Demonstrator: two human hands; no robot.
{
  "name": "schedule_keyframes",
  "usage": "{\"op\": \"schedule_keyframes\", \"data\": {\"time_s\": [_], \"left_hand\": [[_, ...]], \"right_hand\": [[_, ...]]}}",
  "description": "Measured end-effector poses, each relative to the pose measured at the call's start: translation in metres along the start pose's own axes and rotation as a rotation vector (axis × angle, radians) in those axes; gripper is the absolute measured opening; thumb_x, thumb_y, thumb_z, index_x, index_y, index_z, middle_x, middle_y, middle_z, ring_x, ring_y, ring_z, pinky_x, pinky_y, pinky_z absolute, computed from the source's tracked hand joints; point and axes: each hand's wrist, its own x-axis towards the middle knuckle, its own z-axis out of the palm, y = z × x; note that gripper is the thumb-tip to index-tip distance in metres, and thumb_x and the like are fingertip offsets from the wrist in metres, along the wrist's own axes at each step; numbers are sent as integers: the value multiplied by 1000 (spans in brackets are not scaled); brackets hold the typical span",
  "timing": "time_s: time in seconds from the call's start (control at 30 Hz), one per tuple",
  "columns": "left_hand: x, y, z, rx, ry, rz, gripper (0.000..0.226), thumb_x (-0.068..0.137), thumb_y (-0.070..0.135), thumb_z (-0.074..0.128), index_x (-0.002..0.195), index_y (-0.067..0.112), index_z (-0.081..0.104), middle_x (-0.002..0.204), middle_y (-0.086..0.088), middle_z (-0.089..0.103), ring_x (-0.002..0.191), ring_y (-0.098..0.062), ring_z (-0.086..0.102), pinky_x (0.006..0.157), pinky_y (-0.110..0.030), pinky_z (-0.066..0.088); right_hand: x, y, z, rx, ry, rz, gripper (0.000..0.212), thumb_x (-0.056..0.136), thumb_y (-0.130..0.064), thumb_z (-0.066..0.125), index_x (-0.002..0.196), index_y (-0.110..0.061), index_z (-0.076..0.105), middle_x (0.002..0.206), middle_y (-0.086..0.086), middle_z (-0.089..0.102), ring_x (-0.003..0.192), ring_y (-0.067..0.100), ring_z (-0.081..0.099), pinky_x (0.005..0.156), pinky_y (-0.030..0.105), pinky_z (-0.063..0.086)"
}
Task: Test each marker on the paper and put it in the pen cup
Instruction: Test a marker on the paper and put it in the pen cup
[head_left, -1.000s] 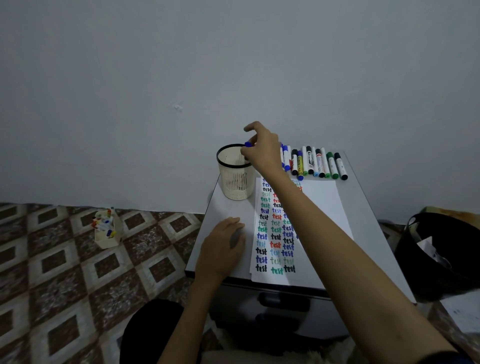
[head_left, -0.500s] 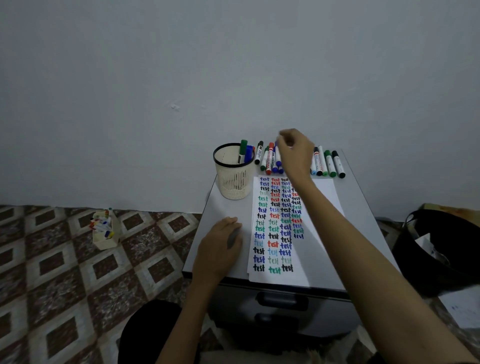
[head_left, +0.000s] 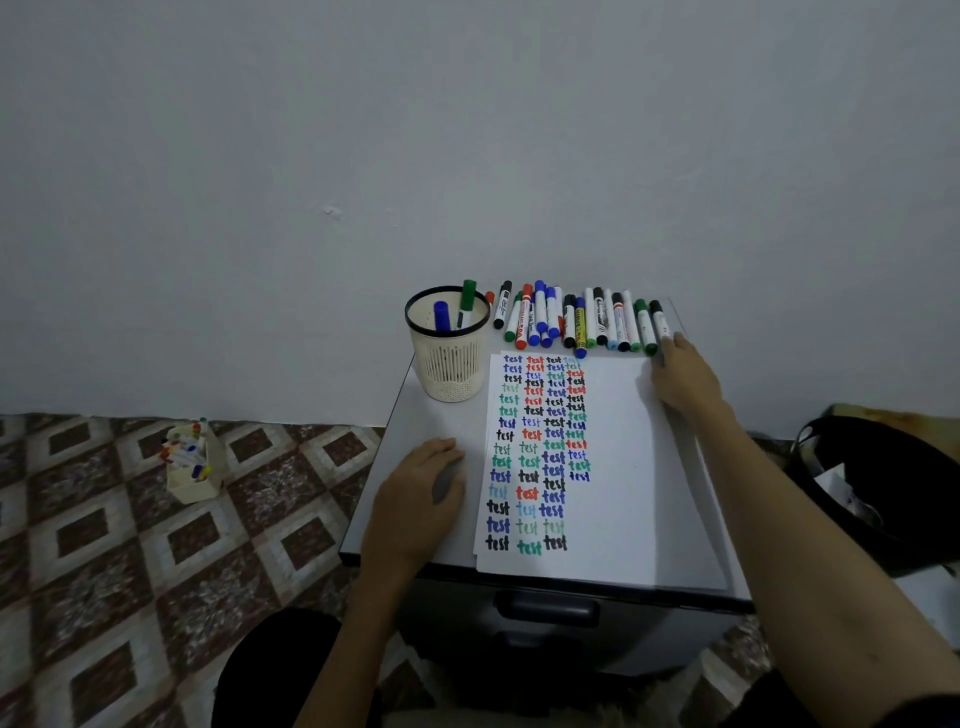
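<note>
Wherever legible, "test" across the paper (head_left: 628, 499).

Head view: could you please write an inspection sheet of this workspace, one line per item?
Surface: grey cabinet top.
Job's things: paper bearing columns of "test"; pen cup holding a blue marker and a green marker; row of markers along the far edge.
Clutter: nothing seen.
Hands: left hand rests on the top beside the paper; right hand touches the row's right end.
Cables: nothing seen.
Surroundings: plain wall; patterned floor; box of markers on the floor; black bin at the right.
</note>
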Motion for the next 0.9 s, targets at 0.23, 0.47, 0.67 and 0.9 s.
{"op": "schedule_keyframes", "data": {"time_s": [0.23, 0.47, 0.67, 0.9], "left_hand": [[0, -1, 0, -23, 2, 11, 45, 83, 35, 50, 118, 12, 64, 127, -2, 59, 117, -8, 49, 101, -22, 33], [0, 3, -3, -15, -1, 0, 44, 82, 32, 50, 118, 11, 64, 128, -3, 59, 118, -13, 51, 101, -22, 32], [-3, 4, -3, 4, -14, 17, 45, 83, 32, 48, 120, 11, 62, 130, -3, 57, 120, -16, 51, 102, -22, 31], [-4, 13, -8, -262, 28, 10, 45, 88, 41, 55, 127, 19, 54, 128, 7, 54, 118, -6, 50, 102, -32, 42]], "right_hand": [[-21, 2, 9, 53, 333, 25, 25, 97, -11, 49, 92, 9, 63, 92, 24, 62, 71, 32, 51, 62, 32, 32], [-43, 1, 0, 183, 490, 153, 16, 89, 0, 57, 95, 6, 71, 90, 23, 69, 80, 35, 61, 65, 26, 34], [-82, -10, -9, 665, 671, 282, 19, 83, -7, 68, 99, 0, 74, 89, 14, 74, 75, 20, 67, 58, 3, 38], [-167, -24, -17, 1162, 342, 117, 20, 78, -3, 76, 99, -4, 74, 82, -1, 73, 74, 4, 67, 70, 10, 50]]}}
